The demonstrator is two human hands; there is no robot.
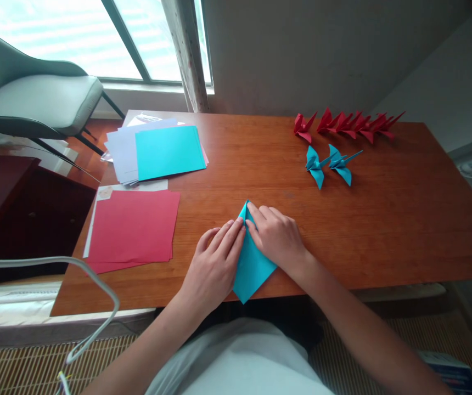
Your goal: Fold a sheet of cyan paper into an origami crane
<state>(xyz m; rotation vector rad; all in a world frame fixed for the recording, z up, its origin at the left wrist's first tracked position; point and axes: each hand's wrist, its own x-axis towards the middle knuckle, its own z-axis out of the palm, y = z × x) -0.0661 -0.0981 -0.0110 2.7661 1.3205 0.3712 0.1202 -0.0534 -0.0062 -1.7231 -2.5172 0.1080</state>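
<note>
A folded blue paper [253,270] lies at the near edge of the tabletop [404,219], its tip overhanging. The left hand [215,266] and right hand [279,236] press flat on it, fingers outstretched, fingertips meeting at its far point.

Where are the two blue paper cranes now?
The blue cranes sit on the wooden table, right of centre in the head view, in front of the row of red cranes, beyond the right hand.
</note>
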